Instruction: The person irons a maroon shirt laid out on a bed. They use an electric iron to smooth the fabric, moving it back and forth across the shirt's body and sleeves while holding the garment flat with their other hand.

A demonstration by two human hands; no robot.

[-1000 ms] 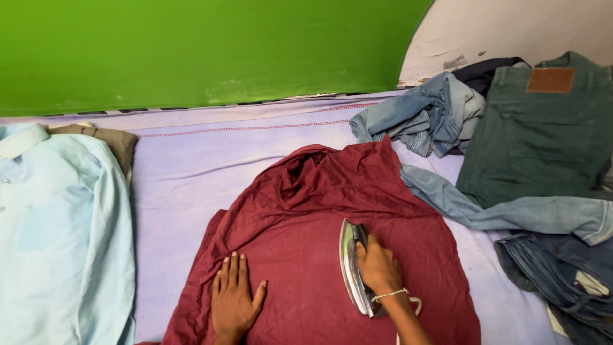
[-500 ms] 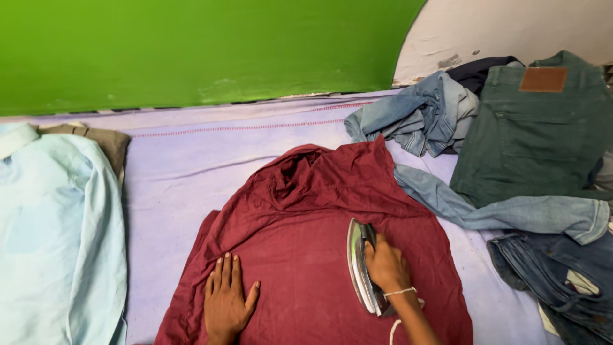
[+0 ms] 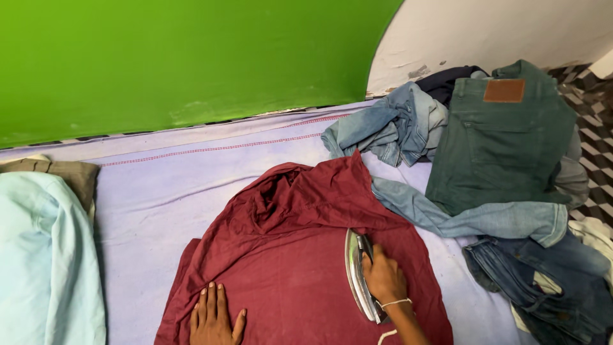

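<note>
Two hands are at work on a maroon garment spread over a lilac sheet, and every place here is told from that garment. The right hand is closed round the handle of a metal iron, which lies on the garment's right half with its tip toward the bunched neck at the far end. The left hand lies flat and spread on the near left part, fingers together, gripping nothing, well apart from the iron. To press well, I judge the flat hand should keep the cloth taut while the iron glides in long strokes over the smooth middle, slowing short of the folds by the neck so that no crease is set. A pale cord hangs by the wrist at the near edge and wants watching. Open room lies to the garment's left and beyond it, where bare sheet runs to the green wall. To the right it is crowded: a light denim sleeve touches the garment's right edge, with green trousers and dark jeans heaped behind. Far left lies a pale blue shirt.
</note>
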